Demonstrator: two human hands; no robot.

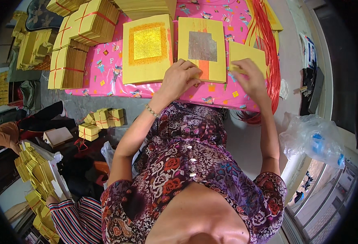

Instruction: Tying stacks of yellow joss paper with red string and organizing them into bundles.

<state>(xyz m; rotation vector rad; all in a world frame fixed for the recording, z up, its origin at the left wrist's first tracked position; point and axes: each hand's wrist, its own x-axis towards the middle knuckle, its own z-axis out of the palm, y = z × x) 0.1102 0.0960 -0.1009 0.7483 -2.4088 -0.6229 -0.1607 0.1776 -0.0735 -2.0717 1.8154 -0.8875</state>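
My left hand (181, 80) rests at the lower left corner of a stack of yellow paper (219, 49) bearing a silver square and orange streaks. Its fingers are bent and pinched at the paper's near edge. To its left lies a thicker stack of yellow paper (128, 73) with a shiny gold square (148, 43) ringed in orange. Over a smaller stack of plain yellow paper (255, 53) on the right is my right hand (250, 77), its fingers curled and smeared by motion. Whether a sheet is between those fingers cannot be made out.
Tied yellow paper bundles (68, 67) stand on the pink patterned tablecloth (106, 67). Red strands (271, 61) hang over the table's right edge, near a clear plastic bag (313, 138). More bundles (101, 122) lie lower left, where a person in a striped sleeve (75, 219) handles yellow paper.
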